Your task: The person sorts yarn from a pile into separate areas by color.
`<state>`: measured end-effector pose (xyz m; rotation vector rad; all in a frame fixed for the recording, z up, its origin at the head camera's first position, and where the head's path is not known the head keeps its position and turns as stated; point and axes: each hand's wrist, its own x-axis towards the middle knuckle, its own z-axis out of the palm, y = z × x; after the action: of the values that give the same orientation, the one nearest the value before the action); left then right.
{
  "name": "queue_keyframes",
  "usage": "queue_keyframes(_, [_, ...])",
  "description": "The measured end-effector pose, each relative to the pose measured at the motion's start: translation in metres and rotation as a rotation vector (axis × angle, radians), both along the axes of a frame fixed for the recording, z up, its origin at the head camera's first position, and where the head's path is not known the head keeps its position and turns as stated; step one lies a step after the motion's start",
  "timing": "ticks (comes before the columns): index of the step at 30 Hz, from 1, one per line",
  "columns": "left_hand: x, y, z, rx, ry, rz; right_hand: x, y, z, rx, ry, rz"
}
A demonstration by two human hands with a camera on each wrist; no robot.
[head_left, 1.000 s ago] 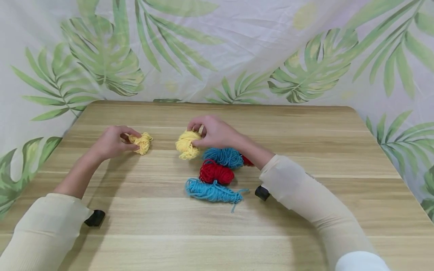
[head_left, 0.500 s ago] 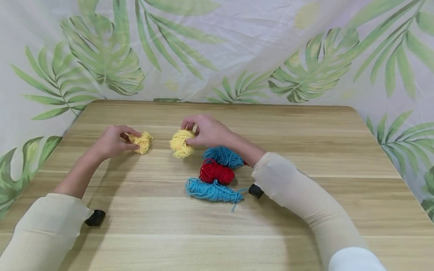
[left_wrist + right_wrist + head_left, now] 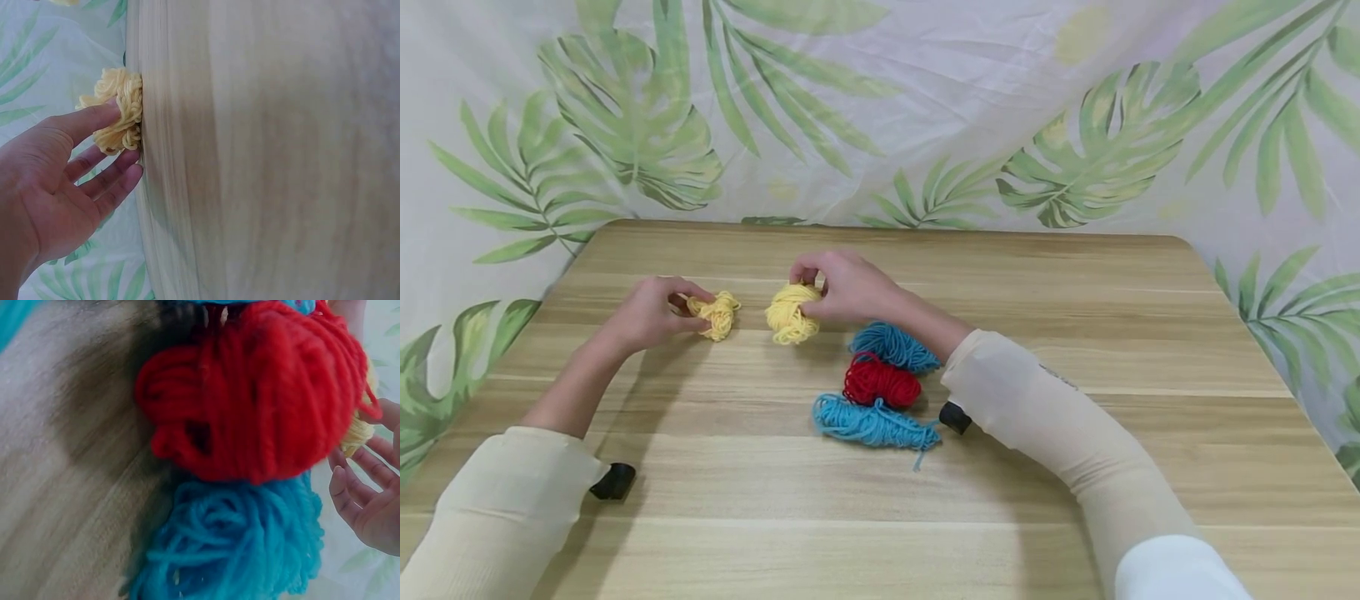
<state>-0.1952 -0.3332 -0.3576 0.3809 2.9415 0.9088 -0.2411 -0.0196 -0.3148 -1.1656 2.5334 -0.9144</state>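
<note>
Yellow ball (image 3: 784, 318) pinched by right hand (image 3: 850, 287), upper centre, shifted slightly left; gap to yellow hank (image 3: 724, 315), pinched by left hand (image 3: 651, 317) at upper left, thus narrowed. Red yarn (image 3: 882, 382), blue hanks (image 3: 872, 424) bunched at centre, unheld.

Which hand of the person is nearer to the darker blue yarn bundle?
Right. The right hand is just beyond the darker blue yarn bundle, slightly to its left; the left hand is well off to its left.
</note>
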Motion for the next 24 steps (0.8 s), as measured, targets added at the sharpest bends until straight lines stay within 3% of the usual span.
queue_keyframes(24, [0.001, -0.001, 0.001, 0.011, -0.023, -0.006, -0.006, -0.025, -0.002, 0.088, 0.057, 0.027])
